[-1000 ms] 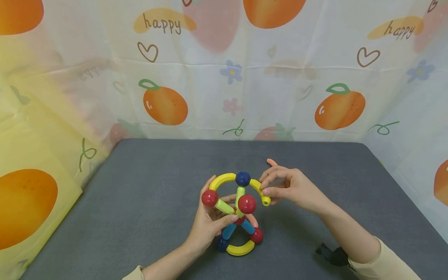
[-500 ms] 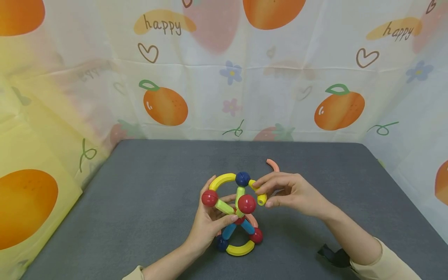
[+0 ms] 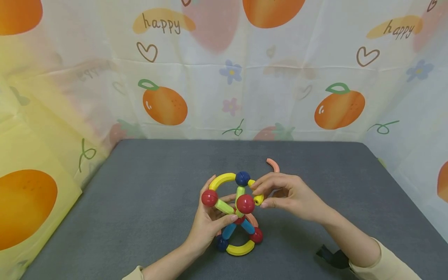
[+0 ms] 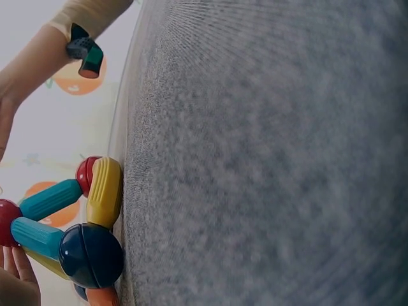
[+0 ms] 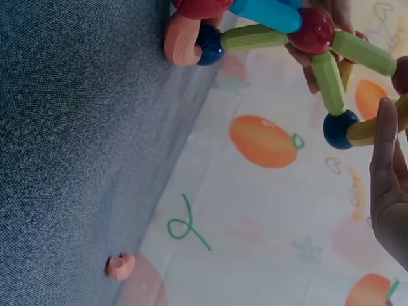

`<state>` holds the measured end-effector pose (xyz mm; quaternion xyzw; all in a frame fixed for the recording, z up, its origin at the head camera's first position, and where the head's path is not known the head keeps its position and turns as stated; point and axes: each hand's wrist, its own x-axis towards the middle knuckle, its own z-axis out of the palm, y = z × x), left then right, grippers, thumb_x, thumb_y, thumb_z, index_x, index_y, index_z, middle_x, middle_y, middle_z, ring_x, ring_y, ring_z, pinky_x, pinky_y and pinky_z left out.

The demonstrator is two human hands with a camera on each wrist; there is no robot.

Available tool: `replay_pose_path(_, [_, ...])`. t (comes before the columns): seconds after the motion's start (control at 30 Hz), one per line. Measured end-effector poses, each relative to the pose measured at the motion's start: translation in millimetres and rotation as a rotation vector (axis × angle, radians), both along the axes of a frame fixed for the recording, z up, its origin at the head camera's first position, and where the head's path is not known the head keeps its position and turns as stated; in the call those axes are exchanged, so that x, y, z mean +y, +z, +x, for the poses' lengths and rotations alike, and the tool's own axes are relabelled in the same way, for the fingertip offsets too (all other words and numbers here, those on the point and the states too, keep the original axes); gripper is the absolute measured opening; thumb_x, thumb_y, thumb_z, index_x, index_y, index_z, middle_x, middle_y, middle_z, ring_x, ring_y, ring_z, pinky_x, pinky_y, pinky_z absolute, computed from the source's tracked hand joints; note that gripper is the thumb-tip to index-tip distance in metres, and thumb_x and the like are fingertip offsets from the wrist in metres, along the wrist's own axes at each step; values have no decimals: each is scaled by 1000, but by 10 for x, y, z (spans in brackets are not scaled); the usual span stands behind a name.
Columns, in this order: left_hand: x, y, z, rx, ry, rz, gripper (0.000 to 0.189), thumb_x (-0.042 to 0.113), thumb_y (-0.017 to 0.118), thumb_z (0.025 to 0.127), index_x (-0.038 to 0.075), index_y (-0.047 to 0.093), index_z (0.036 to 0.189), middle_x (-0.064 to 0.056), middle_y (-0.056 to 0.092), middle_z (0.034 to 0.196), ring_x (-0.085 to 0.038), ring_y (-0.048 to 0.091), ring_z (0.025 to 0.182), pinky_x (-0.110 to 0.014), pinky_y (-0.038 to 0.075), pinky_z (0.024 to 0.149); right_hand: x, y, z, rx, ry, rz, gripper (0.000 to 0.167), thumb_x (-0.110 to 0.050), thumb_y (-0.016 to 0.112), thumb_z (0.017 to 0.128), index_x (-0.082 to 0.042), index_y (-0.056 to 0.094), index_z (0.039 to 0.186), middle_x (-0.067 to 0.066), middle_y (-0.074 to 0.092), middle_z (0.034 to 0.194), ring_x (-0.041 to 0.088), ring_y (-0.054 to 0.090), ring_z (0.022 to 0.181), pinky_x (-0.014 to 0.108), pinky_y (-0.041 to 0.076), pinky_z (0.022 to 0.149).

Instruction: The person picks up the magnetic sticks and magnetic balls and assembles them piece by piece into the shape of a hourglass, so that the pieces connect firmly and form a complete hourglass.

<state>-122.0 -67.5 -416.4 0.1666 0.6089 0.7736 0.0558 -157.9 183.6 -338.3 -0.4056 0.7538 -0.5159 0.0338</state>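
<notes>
A magnetic stick-and-ball structure stands on the table, its lower ring a yellow curved stick (image 3: 240, 249), a dark blue ball (image 4: 91, 256) and a red ball (image 3: 257, 235). My left hand (image 3: 204, 225) grips its middle, thumb near the central red ball. Light green sticks (image 3: 224, 207) spread upward from there. Up top, a yellow curved stick (image 3: 222, 180) joins a red ball (image 3: 209, 198) to a dark blue ball (image 3: 242, 179). My right hand (image 3: 290, 194) pinches another yellow curved stick (image 3: 259, 200) on that blue ball. Its free end is beside the front red ball (image 3: 245, 204); contact is unclear.
A loose peach curved stick (image 3: 273, 165) lies behind my right hand on the grey table (image 3: 157, 175). Near my right sleeve is a black strap (image 3: 334, 257). A fruit-print cloth (image 3: 203, 97) hangs along the back and sides.
My right hand has shifted its grip and swung the yellow curved stick's free end left, up to the front red ball. That ball has moved slightly left. My left hand stays put.
</notes>
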Motion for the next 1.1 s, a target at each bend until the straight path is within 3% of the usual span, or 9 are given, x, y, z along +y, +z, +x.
replay_pose_path(0.2, [-1,0,-3,3,-1,2,98,5,72,88,29,5,157,13,69,121,-4,67,113,-25,53,98,-18,40,25,29,2,14,31,-3,70,88,-10,68,118,11,68,119,9,66,86,28,61,72])
replay_pose_path(0.4, [-6,-8,-1,8,0,-5,98,4,71,89,29,5,157,14,69,121,-5,67,111,-25,53,97,-22,47,46,51,30,37,33,-4,69,90,-11,66,121,7,68,118,8,62,74,28,58,62])
replay_pose_path(0.73, [-5,-6,-3,15,-8,-3,99,4,71,89,29,4,157,14,69,121,-4,67,114,-24,52,98,-60,95,109,28,12,115,31,-14,68,92,-20,66,123,-4,68,110,6,63,73,27,59,62])
replay_pose_path(0.97, [-7,-17,-8,15,-22,14,99,3,70,89,28,3,157,13,69,123,-4,68,112,-23,53,98,-82,116,133,79,-23,157,37,-17,72,90,-22,64,125,-7,68,116,3,63,82,25,59,66])
replay_pose_path(1.0, [-7,-21,-10,17,-25,21,99,3,70,89,27,2,157,13,69,123,-5,68,112,-20,55,91,-86,117,134,88,-20,157,38,-17,73,89,-21,64,126,-6,68,117,3,63,82,25,59,66])
replay_pose_path(1.1, [-7,-34,-19,24,-41,47,98,1,68,90,25,0,157,12,69,125,-7,69,111,-20,56,88,-100,132,132,126,-9,158,41,-17,73,88,-18,64,128,-3,68,120,1,62,80,24,58,66])
